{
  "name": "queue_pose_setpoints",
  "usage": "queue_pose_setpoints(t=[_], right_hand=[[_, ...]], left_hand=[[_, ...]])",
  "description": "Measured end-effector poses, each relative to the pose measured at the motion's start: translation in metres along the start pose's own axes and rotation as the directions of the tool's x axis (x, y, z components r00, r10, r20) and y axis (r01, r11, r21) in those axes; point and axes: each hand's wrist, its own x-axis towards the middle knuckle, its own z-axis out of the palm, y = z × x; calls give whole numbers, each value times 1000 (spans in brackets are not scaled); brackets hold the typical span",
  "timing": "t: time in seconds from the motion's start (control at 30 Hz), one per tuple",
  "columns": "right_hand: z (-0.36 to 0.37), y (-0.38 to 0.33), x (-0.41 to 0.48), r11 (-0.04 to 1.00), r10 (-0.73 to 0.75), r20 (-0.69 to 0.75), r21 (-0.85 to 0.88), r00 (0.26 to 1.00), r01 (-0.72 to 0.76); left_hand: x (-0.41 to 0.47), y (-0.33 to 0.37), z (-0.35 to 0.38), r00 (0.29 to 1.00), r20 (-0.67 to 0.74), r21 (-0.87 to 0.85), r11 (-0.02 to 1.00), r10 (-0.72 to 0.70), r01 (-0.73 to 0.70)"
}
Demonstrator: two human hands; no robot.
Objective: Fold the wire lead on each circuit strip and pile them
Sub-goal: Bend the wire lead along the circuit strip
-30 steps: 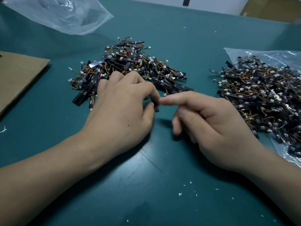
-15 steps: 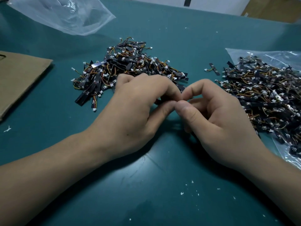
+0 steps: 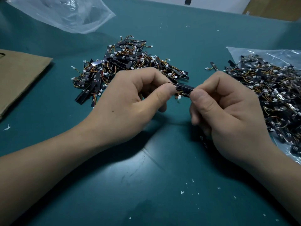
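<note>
My table (image 3: pixel 146 185) is dark teal, scuffed and flecked with white scraps (image 3: pixel 182 192). Toward its middle lies a pile of circuit strips (image 3: pixel 127 62). To my right a second heap (image 3: pixel 268 88) sits on a clear plastic bag (image 3: pixel 260 53), one stray strip (image 3: pixel 214 66) just beside it. Far left lies another clear bag (image 3: pixel 65 13) — and, nearer me, brown cardboard (image 3: pixel 21 75).

Teal table (image 3: pixel 146 185), blk strips (image 3: pixel 127 62), prob. orange wires (image 3: pixel 77 86), brown cardboard (image 3: pixel 19 74)

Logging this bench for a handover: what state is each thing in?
circuit strip: pinched at both ends.
left hand: pinches the strip's left end.
right hand: pinches its right end.
middle pile: loose heap on the table.
right pile: heaped on a plastic sheet.
cardboard: lying flat.
</note>
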Motion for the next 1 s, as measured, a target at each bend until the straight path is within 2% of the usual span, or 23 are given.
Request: queue_pose_setpoints(t=[0.13, 0.3, 0.53, 0.73, 0.83, 1.0], right_hand=[[0, 0, 1, 1000, -6, -22, 18, 1000, 6], [1, -1, -1, 999, -19, 28, 34, 999, 18], [1, -3, -1, 998, 51, 51, 34, 997, -53], [3, -4, 1, 987, 120, 148, -125, 982, -101], [3, -6, 0, 978, 128, 185, -185, 974, -94], [2, -8, -1, 980, 124, 202, -176, 972, -89]], left_hand=[[0, -2, 0, 999, 18, -68, 997, -40, 41], [-1, -3, -1, 980, 192, -46, 998, -43, 53], [-1, 2, -3, 994, 107, -52, 999, 11, -6], [-1, 3, -1, 999, 53, 9, 1000, -6, 5], [-1, 4, 0, 998, 51, 30, 999, -26, 25], [-2, 5, -1, 997, 80, 40, 999, -20, 17]])
